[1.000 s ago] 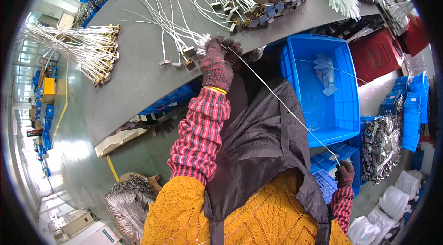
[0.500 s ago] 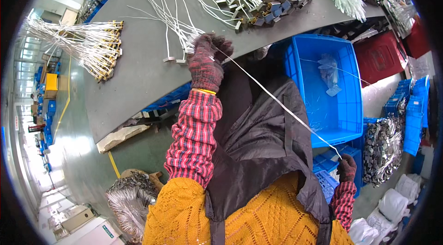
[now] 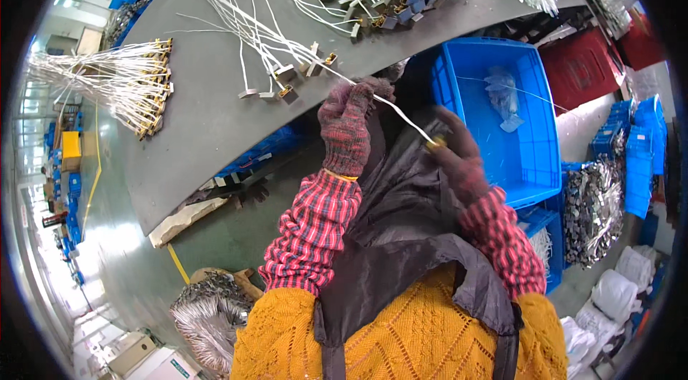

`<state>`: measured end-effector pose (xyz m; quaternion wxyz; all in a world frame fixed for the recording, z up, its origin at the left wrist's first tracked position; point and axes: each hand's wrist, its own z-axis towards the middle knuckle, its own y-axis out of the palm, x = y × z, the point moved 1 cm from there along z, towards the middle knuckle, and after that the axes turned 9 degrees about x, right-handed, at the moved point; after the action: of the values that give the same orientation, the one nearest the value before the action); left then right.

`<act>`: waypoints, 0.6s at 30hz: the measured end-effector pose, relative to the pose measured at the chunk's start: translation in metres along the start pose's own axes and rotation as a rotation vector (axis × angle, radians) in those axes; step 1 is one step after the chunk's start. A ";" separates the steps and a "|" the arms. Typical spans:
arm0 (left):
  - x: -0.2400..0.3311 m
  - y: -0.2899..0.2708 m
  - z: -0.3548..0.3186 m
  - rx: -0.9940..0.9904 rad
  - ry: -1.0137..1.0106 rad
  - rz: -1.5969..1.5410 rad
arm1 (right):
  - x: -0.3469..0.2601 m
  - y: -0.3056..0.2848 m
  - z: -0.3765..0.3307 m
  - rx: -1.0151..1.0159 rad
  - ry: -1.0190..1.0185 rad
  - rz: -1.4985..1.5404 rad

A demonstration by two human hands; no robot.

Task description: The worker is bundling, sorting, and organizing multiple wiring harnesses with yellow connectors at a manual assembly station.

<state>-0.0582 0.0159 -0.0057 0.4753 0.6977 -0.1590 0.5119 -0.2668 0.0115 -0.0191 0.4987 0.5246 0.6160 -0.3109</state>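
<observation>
My left hand (image 3: 347, 126), in a dark red knitted glove, is closed on a white cable (image 3: 401, 115) just off the table's front edge. The cable runs from the table through my left fingers to my right hand (image 3: 460, 161), also gloved and slightly blurred. My right fingers are pinched at the cable's end, where a small brass-coloured piece (image 3: 435, 142) shows. Beyond my left hand, several white cables with small grey blocks (image 3: 285, 73) at their ends lie loose on the grey table (image 3: 208, 115).
A bundle of white cables with brass-coloured ends (image 3: 118, 83) hangs over the table's left side. Many block-ended cables (image 3: 416, 0) are heaped at the far side. A blue crate (image 3: 494, 158) holding a clear plastic bag (image 3: 504, 97) stands to the right, with a red bin (image 3: 582, 68) beyond it.
My right hand has come up and left from the lower right, close to my left hand. My left hand has moved slightly right and nearer, uncovering the grey blocks on the table.
</observation>
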 end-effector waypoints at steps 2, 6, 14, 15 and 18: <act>0.007 -0.004 0.002 0.042 0.070 0.204 | -0.012 0.040 0.019 -0.046 -0.128 -0.030; 0.014 -0.024 0.015 0.000 0.158 0.365 | -0.014 0.087 0.047 -0.054 -0.159 -0.048; 0.017 -0.075 0.030 -0.002 0.657 1.288 | -0.031 0.136 0.075 -0.171 -0.325 -0.367; 0.027 -0.076 0.037 0.002 0.665 1.275 | -0.029 0.132 0.088 -0.168 -0.335 -0.377; 0.059 -0.080 0.053 0.207 0.108 0.538 | -0.040 0.122 0.120 -0.158 -0.477 -0.528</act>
<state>0.0538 0.0278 0.0038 0.2565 0.6470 -0.2599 0.6694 -0.1177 -0.0799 -0.0018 0.5700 0.2199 0.6186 -0.4939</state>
